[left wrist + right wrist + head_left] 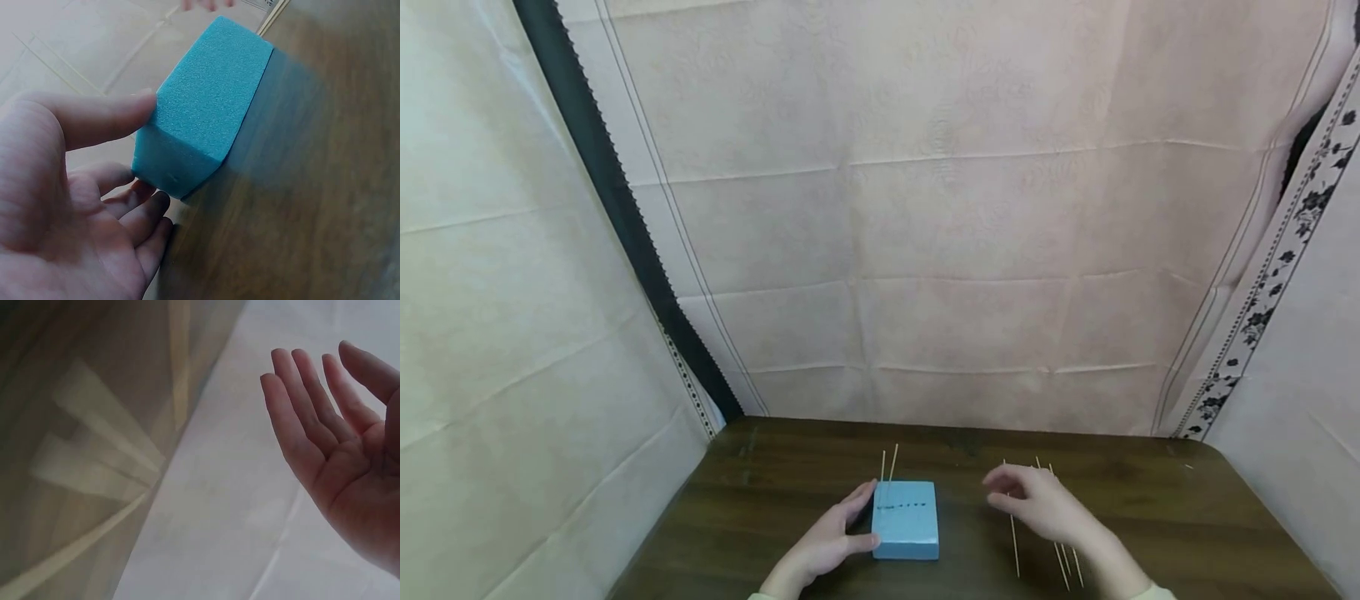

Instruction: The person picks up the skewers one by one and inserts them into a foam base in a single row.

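A light blue foam block (906, 533) lies on the dark wooden table, with a row of dark marks across its top. Two thin wooden sticks (893, 463) stand up from it near its far left corner. My left hand (827, 543) holds the block's left side; in the left wrist view the thumb (119, 119) presses one edge and the fingers curl at the other. To the right, my right hand (1041, 502) hovers over several loose thin sticks (1061, 567), its fingers loosely bent with nothing between them. In the right wrist view its palm (359, 487) shows bare.
One loose stick (1015, 546) lies apart, left of the others. Pale cloth (955, 250) hangs behind the table (775, 500), and more cloth (535, 333) hangs at the left side. A flowered border (1262, 321) runs down the cloth on the right.
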Demonstrator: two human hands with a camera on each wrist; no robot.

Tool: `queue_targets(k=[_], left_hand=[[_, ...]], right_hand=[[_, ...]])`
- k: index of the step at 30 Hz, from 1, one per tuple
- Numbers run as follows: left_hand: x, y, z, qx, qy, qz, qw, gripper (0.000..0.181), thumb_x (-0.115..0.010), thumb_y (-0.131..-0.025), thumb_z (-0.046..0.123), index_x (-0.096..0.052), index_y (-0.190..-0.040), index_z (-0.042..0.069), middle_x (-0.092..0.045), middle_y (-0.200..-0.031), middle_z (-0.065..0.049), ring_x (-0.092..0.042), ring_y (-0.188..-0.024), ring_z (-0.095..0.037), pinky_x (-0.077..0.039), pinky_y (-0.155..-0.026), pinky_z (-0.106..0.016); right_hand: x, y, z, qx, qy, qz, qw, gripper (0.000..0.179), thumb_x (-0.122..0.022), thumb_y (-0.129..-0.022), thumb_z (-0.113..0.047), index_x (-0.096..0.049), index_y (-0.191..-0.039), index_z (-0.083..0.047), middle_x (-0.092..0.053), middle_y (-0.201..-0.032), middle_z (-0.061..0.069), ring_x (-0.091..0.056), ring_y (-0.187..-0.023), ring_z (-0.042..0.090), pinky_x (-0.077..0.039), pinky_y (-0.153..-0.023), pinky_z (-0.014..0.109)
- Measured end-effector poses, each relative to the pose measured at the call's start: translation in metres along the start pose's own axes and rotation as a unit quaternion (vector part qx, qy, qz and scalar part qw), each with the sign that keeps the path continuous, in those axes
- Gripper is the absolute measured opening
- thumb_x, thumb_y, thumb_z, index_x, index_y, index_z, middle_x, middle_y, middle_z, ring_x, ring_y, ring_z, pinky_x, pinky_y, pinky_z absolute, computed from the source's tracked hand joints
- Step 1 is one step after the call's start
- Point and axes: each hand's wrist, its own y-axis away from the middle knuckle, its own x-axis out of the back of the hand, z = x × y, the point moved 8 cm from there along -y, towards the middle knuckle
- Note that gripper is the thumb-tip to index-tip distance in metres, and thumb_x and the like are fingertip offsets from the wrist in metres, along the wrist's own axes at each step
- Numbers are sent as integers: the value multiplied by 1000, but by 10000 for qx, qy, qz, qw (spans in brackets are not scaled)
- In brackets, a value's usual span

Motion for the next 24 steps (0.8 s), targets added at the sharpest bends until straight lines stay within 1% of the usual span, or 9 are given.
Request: queue_targets(k=[2, 4, 6, 9, 12, 14, 18, 22, 24], left_hand=[[-1, 0, 0, 21, -22, 2, 10000, 85, -78, -98, 21, -32, -169, 10, -23, -174, -25, -23, -157, -53, -20, -122, -73], [-1, 1, 0, 22, -30, 3, 10000, 85, -78, -98, 21, -32, -169, 10, -23, -174, -25, -23, -157, -53, -20, -122, -73], [-1, 1, 2, -10, -47, 0, 10000, 86, -78, -98, 21, -31, -169, 10, -23, -174, -25, -23, -157, -52, -20, -122, -73], [1, 1, 4, -66, -81, 9, 9999, 86, -78, -98, 21, -31, -169, 10, -23, -174, -24, -24, -157, -52, -22, -122, -72], [2, 0, 5, -97, -102, 13, 9999, 87, -79, -98, 21, -31, -169, 10, -23, -174, -23, -25, -157, -51, -23, -122, -71], [3, 0, 6, -83, -78, 3, 9999, 87, -79, -97, 21, -31, -169, 9, -23, -174, -24, -24, -157, -51, -23, -123, -71], [3, -1, 3, -30, -12, -49, 10000, 87, -79, -98, 22, -31, -169, 9, -22, -174, -24, -23, -157, -52, -22, -123, -71], [1, -2, 0, -25, 17, -62, 10000, 86, -78, -98, 21, -32, -169, 10, -21, -174, -25, -22, -157, -52, -22, -122, -71], [0, -2, 0, -42, 36, -75, 10000, 85, -78, -98, 20, -32, -169, 10, -21, -174, -26, -22, -157, -52, -22, -123, -71]], right_hand=[[11, 11, 18, -1, 150, -13, 9999, 20, -76, -101, -24, -75, -116, -13, -76, -104, -6, -70, -94, 7, -58, -81, 33], [22, 21, 37, -112, 45, -79, 9999, 22, -78, -99, -20, -74, -117, -8, -76, -102, -3, -69, -90, 6, -59, -75, 31], [31, 30, 55, -306, -224, -190, 9991, 25, -78, -97, -13, -72, -119, -2, -76, -101, 3, -69, -87, 8, -59, -69, 32], [42, 40, 81, -755, -820, -378, 9930, 31, -78, -93, -3, -68, -122, 6, -74, -102, 13, -70, -83, 16, -59, -62, 33], [52, 46, 101, -1125, -1090, -445, 9867, 34, -77, -91, 2, -66, -122, 9, -73, -103, 17, -70, -85, 22, -60, -63, 38], [56, 49, 112, -1344, -1122, -440, 9836, 34, -78, -90, 2, -66, -121, 9, -73, -103, 15, -69, -87, 24, -60, -65, 40], [58, 52, 126, -1695, -998, -361, 9798, 34, -81, -89, 1, -66, -118, 8, -71, -101, 11, -66, -89, 23, -59, -67, 42], [54, 54, 135, -2041, -1063, -296, 9727, 38, -83, -86, 1, -64, -118, 7, -66, -100, 9, -62, -88, 23, -59, -67, 43], [52, 55, 137, -2131, -1107, -225, 9705, 40, -83, -83, 4, -63, -117, 7, -62, -99, 9, -60, -86, 22, -58, -65, 42]])
